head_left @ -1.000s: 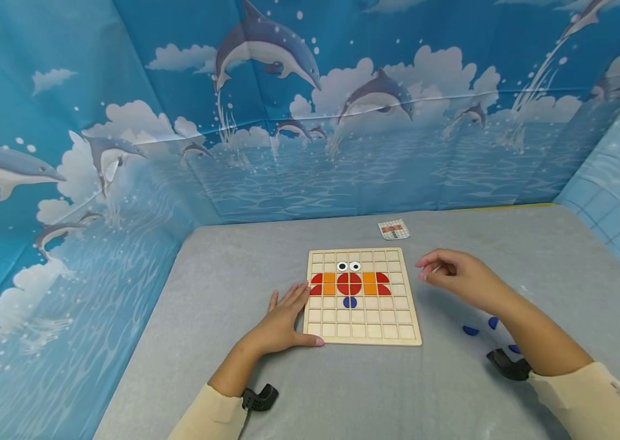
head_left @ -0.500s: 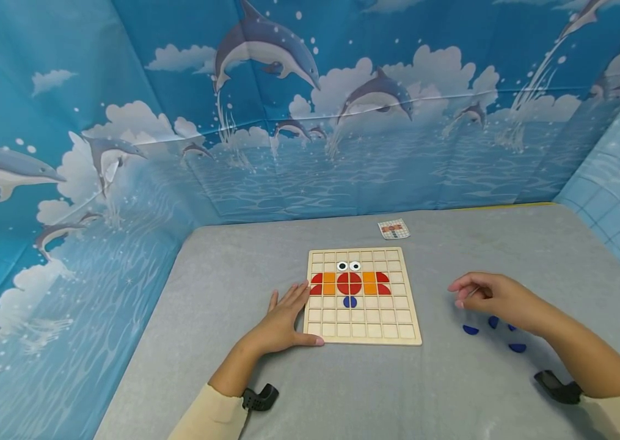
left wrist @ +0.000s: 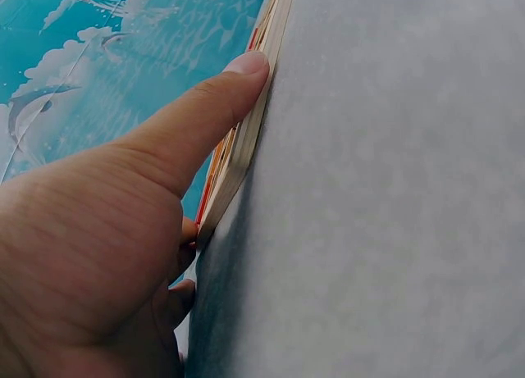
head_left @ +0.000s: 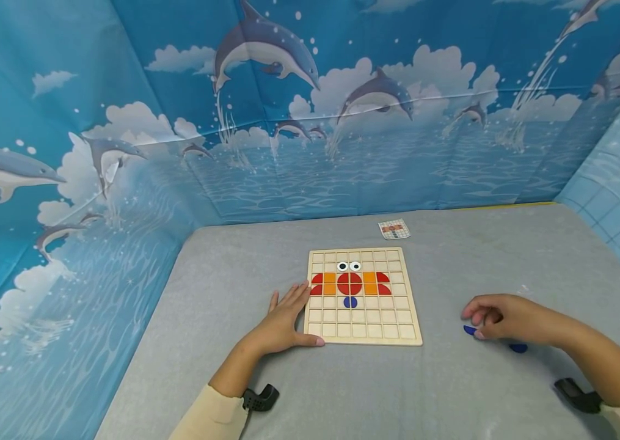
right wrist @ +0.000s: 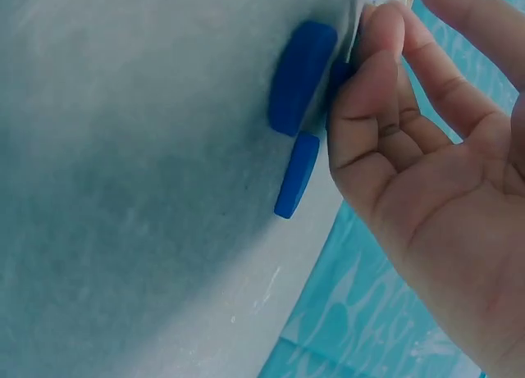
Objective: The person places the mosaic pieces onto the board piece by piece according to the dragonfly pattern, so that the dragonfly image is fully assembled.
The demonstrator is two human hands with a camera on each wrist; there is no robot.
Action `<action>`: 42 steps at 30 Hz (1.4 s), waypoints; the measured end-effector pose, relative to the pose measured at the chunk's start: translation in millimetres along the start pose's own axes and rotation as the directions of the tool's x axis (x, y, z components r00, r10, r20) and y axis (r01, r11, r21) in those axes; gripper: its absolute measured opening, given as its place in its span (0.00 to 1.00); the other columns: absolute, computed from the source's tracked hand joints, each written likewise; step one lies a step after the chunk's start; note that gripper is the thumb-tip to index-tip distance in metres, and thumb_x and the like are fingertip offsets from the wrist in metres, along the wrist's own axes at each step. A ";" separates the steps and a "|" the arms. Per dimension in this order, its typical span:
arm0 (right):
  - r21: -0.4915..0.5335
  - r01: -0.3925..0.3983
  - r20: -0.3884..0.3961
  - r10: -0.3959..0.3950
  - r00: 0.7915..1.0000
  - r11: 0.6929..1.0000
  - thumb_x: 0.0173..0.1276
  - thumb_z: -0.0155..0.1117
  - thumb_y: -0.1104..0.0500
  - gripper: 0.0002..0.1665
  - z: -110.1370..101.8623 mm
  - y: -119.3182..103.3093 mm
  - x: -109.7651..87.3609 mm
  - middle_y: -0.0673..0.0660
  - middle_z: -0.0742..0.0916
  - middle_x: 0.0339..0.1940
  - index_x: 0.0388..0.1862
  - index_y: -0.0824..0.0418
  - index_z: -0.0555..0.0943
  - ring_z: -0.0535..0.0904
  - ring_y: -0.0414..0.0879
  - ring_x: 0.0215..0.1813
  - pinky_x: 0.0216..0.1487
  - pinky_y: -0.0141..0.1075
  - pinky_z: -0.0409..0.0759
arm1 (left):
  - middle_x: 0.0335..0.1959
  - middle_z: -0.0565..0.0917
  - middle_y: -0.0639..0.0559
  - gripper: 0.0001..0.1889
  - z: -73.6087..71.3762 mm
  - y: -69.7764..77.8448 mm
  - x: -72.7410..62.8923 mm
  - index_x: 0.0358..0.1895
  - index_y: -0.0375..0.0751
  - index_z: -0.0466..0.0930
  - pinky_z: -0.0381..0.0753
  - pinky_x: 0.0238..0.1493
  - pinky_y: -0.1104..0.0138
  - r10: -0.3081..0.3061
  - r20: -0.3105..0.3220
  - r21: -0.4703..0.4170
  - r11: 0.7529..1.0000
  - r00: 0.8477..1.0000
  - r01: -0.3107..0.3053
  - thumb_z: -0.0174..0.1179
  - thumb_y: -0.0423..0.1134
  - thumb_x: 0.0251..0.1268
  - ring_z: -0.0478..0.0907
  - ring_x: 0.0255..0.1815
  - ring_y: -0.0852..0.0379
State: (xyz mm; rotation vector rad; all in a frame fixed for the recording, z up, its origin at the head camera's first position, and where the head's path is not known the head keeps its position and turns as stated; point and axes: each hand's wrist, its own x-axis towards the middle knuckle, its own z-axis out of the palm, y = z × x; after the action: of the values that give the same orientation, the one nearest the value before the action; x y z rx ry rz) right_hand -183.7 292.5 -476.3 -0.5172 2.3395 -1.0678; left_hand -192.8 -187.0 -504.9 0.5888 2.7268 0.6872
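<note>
A square wooden grid board (head_left: pixel 381 315) lies flat, bearing red and orange pieces, two eye pieces and a small blue pair near its middle. My left hand (head_left: pixel 279 324) rests at its left side with fingers spread, thumb on the near edge; the left wrist view shows the thumb (left wrist: pixel 205 103) along that edge. My right hand (head_left: pixel 513 318) is low over loose blue half-round pieces, fingers loosely bent. One blue piece (head_left: pixel 470 330) shows by its thumb, another (head_left: pixel 518 348) below the palm. In the right wrist view, a blue piece (right wrist: pixel 338 79) is partly hidden behind the fingers.
A small printed card (head_left: pixel 394 229) with a grid picture lies behind the board. The grey table (head_left: pixel 194 293) ends at a blue dolphin-print curtain (head_left: pixel 299 171) at the back and left. Black wrist devices sit on both forearms.
My right hand has moved away from beside the board, rightward and toward me, down to the blue pieces, covering some of them. The left hand and the board stay put.
</note>
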 end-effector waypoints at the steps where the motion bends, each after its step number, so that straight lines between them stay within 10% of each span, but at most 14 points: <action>1: -0.015 0.000 -0.005 0.000 1.000 1.000 0.66 0.71 0.56 0.20 1.1 0.1 0.1 0.55 0.84 0.41 0.54 0.64 0.80 0.76 0.34 0.35 0.36 0.30 0.78 | 0.85 0.45 0.57 0.63 0.0 0.1 -0.1 0.83 0.47 0.46 0.28 0.81 0.42 0.000 -0.001 0.001 1.000 1.000 0.000 0.73 0.68 0.49 0.38 0.86 0.51; 32: -0.168 0.174 -0.119 -0.195 0.973 0.970 0.64 0.73 0.59 0.11 15.1 0.5 -4.4 0.45 0.79 0.30 0.40 0.53 0.78 0.72 0.32 0.31 0.29 0.30 0.71 | 0.85 0.45 0.57 0.63 0.0 -0.3 -0.5 0.83 0.47 0.46 0.27 0.81 0.42 0.003 -0.003 0.002 1.000 1.000 -0.003 0.72 0.68 0.49 0.37 0.86 0.52; 42: -0.120 0.106 -0.149 -0.124 0.981 0.987 0.69 0.70 0.53 0.09 13.1 -9.6 -0.3 0.46 0.81 0.30 0.39 0.54 0.80 0.75 0.33 0.32 0.32 0.30 0.74 | 0.85 0.45 0.57 0.62 -0.3 0.1 0.2 0.83 0.47 0.46 0.28 0.81 0.41 0.005 -0.005 -0.006 1.000 1.000 -0.005 0.73 0.67 0.50 0.37 0.86 0.52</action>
State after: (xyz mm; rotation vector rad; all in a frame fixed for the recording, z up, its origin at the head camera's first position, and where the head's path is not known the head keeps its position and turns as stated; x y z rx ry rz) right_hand -174.5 279.1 -476.2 -0.6384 2.5448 -1.0685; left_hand -193.0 -186.9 -504.6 0.5933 2.7277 0.6992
